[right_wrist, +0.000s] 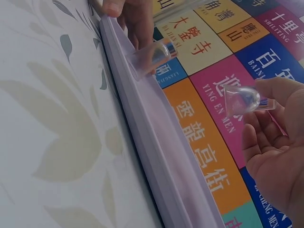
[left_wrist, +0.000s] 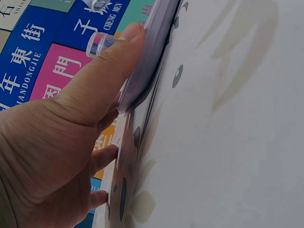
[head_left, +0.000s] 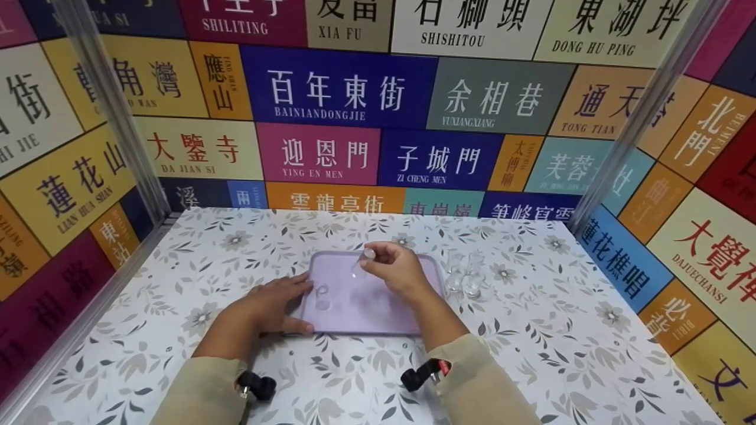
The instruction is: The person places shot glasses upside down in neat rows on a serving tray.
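My right hand (head_left: 397, 268) pinches a small clear cup (right_wrist: 241, 100) by its narrower end between thumb and fingers. The cup is above the purple tray (head_left: 372, 316), its wider end toward the tray. My left hand (head_left: 269, 304) rests at the tray's left side. Its thumb (left_wrist: 111, 61) lies against the near rim, and the other fingers are spread along the left edge and the table. Another clear cup (head_left: 322, 300) stands inside the tray near that hand. To the tray's right, several clear cups (head_left: 466, 274) stand close together on the table.
The table (head_left: 555, 330) has a white cover with a grey leaf and flower print. Panels with large coloured lettering (head_left: 336, 88) rise behind it and on both sides. Clear corner posts (head_left: 626, 112) stand at the back left and back right.
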`<state>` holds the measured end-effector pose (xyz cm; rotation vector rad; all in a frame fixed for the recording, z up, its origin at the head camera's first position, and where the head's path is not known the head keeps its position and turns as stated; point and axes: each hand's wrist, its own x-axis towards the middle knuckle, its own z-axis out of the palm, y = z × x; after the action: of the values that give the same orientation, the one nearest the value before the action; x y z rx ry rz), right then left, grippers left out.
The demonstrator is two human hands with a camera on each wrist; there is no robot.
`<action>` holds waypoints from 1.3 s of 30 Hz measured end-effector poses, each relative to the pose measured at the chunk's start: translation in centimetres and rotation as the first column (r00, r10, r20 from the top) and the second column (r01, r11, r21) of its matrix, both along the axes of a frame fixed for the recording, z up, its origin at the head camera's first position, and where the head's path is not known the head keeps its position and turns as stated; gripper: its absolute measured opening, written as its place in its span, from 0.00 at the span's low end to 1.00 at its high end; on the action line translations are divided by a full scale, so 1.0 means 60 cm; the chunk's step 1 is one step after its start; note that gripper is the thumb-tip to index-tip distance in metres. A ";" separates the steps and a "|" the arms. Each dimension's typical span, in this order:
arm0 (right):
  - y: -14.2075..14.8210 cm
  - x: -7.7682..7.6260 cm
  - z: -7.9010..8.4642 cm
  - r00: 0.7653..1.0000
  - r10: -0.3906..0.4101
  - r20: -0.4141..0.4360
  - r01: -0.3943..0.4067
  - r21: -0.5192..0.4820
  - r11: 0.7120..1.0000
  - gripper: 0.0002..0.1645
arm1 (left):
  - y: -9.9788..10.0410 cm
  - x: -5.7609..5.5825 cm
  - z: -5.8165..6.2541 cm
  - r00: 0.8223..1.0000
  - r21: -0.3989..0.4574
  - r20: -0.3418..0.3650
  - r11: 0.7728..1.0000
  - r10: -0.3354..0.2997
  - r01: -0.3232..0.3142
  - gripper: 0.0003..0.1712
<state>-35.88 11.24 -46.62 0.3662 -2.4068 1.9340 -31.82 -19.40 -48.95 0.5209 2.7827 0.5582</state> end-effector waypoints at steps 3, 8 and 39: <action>-0.011 0.002 -0.004 0.999 0.038 -0.008 -0.038 0.023 0.999 0.25 | 0.000 0.000 0.000 1.000 -0.004 0.004 1.000 0.001 -0.001 0.64; -0.029 0.006 -0.009 0.997 0.075 -0.003 -0.075 0.022 0.997 0.25 | -0.001 0.000 0.000 1.000 0.001 0.021 1.000 0.007 -0.007 0.65; -0.053 0.012 -0.060 0.970 0.218 0.103 -0.233 0.162 0.959 0.24 | -0.003 -0.004 -0.003 1.000 -0.008 0.020 1.000 0.016 -0.016 0.66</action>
<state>-35.16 8.04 -50.21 0.6036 -2.7052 1.8594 -32.04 -19.59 -49.15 0.4885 2.7710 0.5534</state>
